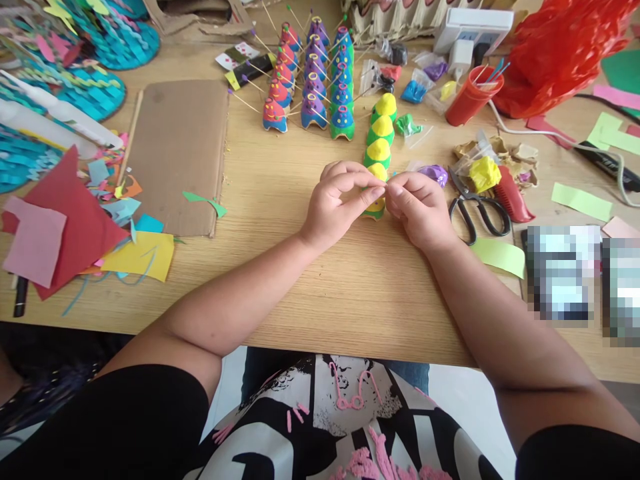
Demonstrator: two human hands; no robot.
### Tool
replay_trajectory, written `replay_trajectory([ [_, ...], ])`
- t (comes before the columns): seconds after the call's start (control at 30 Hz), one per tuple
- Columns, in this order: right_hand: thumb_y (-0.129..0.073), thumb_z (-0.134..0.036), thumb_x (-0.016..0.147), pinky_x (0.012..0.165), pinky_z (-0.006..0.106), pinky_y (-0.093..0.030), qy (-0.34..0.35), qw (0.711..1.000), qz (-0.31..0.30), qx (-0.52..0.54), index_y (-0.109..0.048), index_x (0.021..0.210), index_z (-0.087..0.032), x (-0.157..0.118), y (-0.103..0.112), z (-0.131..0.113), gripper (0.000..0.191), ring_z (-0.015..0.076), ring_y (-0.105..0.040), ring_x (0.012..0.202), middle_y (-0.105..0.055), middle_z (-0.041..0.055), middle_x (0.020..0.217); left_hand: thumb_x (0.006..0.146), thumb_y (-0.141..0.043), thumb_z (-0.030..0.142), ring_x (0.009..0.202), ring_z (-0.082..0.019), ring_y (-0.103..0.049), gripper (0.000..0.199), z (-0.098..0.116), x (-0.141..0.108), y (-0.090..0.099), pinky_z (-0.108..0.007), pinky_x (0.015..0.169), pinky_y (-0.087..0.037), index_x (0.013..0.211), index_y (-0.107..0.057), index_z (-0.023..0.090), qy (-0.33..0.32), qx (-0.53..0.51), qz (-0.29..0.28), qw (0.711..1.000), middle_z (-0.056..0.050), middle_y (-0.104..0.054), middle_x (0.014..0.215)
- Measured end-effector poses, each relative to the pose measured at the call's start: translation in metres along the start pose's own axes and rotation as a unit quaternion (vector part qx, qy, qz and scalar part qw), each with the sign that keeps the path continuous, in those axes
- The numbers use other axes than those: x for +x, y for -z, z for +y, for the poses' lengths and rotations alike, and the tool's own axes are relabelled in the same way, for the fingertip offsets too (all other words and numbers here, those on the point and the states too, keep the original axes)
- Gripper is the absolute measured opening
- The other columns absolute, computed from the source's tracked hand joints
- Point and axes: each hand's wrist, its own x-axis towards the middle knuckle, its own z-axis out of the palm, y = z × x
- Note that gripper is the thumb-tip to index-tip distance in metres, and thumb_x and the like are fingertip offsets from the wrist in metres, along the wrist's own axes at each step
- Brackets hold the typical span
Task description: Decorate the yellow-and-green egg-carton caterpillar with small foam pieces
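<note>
My left hand [336, 202] and my right hand [421, 208] meet fingertip to fingertip above the near end of a green caterpillar figure with yellow tops [383, 125]. Thumb and forefinger are pinched on each hand. Whatever lies between them is too small to name. The hands hide part of the figure's nearest bumps. Just beyond my right hand is a bag of purple clay [434, 175]. A lump of green clay [409, 125] lies beside the figure. To the right of my right hand rest black-handled scissors [484, 215].
Three finished-looking caterpillars, red [279, 83], purple [314, 87] and blue-green [343, 93], stand at the back with sticks. On the left are a cardboard sheet [175, 153] and paper scraps [145, 257]. A red cup [473, 97], cable and red plastic bag [555, 57] occupy the right.
</note>
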Motion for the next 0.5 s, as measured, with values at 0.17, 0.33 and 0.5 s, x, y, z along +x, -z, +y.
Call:
replay_trajectory([
  [0.17, -0.079, -0.068, 0.089, 0.049, 0.024, -0.039, 0.008, 1.000, 0.012, -0.003, -0.069, 0.079, -0.022, 0.0008, 0.0030, 0.0033, 0.048, 0.0088, -0.043, 0.052, -0.046, -0.0057, 0.058, 0.101, -0.065, 0.069, 0.109, -0.018, -0.073, 0.042, -0.0040, -0.0005, -0.0014, -0.043, 0.110, -0.060, 0.099, -0.082, 0.031, 0.017, -0.010, 0.022, 1.000, -0.001, -0.077, 0.104],
  [0.33, -0.079, -0.066, 0.091, 0.048, 0.024, -0.039, 0.014, 1.000, 0.016, -0.003, -0.070, 0.078, -0.022, 0.0010, 0.0028, 0.0027, 0.047, 0.0089, -0.043, 0.052, -0.047, -0.0054, 0.058, 0.099, -0.067, 0.070, 0.108, -0.017, -0.073, 0.042, -0.0082, -0.0009, -0.0038, -0.042, 0.108, -0.061, 0.097, -0.083, 0.032, 0.026, -0.031, 0.039, 0.998, 0.000, -0.075, 0.101],
  [0.5, -0.087, -0.064, 0.084, 0.051, 0.023, -0.043, -0.002, 1.000, 0.013, 0.015, -0.071, 0.081, -0.021, 0.0001, -0.0019, -0.0012, 0.046, 0.0079, -0.048, 0.055, -0.050, -0.0060, 0.060, 0.098, -0.068, 0.069, 0.110, -0.017, -0.073, 0.039, -0.0073, -0.0020, -0.0046, -0.042, 0.109, -0.062, 0.101, -0.085, 0.034, 0.033, -0.036, 0.038, 0.998, -0.001, -0.074, 0.103],
])
